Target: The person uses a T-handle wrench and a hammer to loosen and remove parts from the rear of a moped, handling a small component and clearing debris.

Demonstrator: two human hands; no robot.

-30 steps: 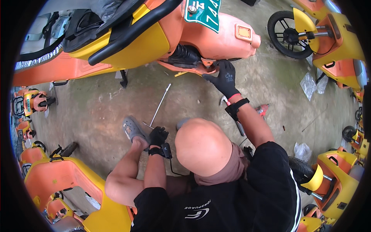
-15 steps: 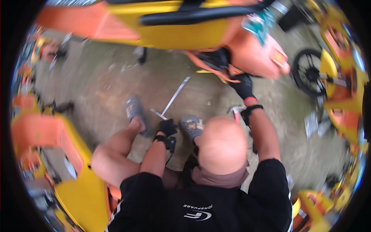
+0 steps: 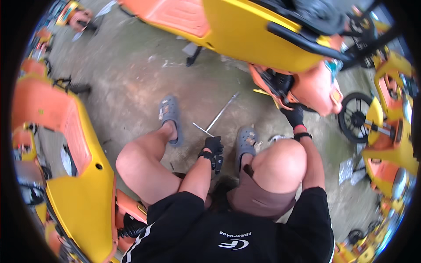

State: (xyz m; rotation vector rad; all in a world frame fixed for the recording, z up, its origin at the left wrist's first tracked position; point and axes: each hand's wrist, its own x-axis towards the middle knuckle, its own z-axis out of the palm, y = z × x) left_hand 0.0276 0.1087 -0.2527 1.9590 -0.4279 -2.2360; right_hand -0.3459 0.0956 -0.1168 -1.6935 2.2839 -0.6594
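My left hand, in a black glove, is closed low between my knees. It is at the end of the crossbar of a silver T-handle wrench, whose long shaft points away to the right over the concrete. My right hand, also black-gloved, reaches forward past my right knee to the lower edge of the orange body panel of a yellow and orange scooter. Its fingers are partly hidden at that panel, so their grip does not show. A dark opening lies beside the panel.
The scooter's kickstand stands on the floor. Another yellow scooter is close on my left. A black wheel and further scooters line the right side. Clear plastic bags lie on the concrete. A shiny object shows beside my right knee.
The view has shifted and turned, showing more of the scooter's yellow body. My right knee covers most of a red-handled tool seen before. Both hands keep nearly the same places by the wrench and panel.
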